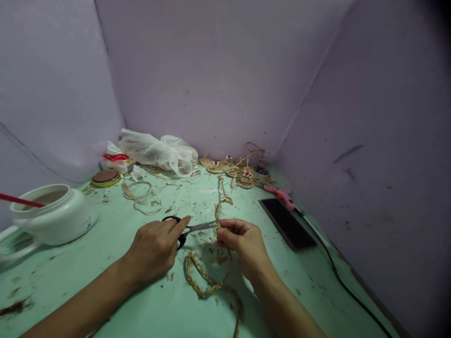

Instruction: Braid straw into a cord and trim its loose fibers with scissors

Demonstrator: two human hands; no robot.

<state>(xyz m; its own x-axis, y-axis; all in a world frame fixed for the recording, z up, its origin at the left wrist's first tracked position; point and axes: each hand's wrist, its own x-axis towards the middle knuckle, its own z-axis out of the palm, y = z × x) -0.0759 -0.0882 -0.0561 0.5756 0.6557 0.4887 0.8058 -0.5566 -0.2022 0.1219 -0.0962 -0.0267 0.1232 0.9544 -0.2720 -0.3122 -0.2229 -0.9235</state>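
Note:
My left hand [155,246] is wrapped round the black handles of a pair of scissors [202,226], index finger stretched along them. The blades point right and meet a braided straw cord [217,211]. My right hand [243,239] pinches that cord between thumb and fingers, right beside the blade tips. Above the pinch the cord runs away toward the back of the table; below my hands a loop of braided cord [200,293] lies on the green surface and trails to the front edge of the view.
Left stands a white pot [58,216] with a red stick. Behind are a round tin [105,177], a plastic bag [162,152] and woven straw discs [245,180] with red and white beads. A phone [289,225] and a pink glue gun [282,195] with cable lie right.

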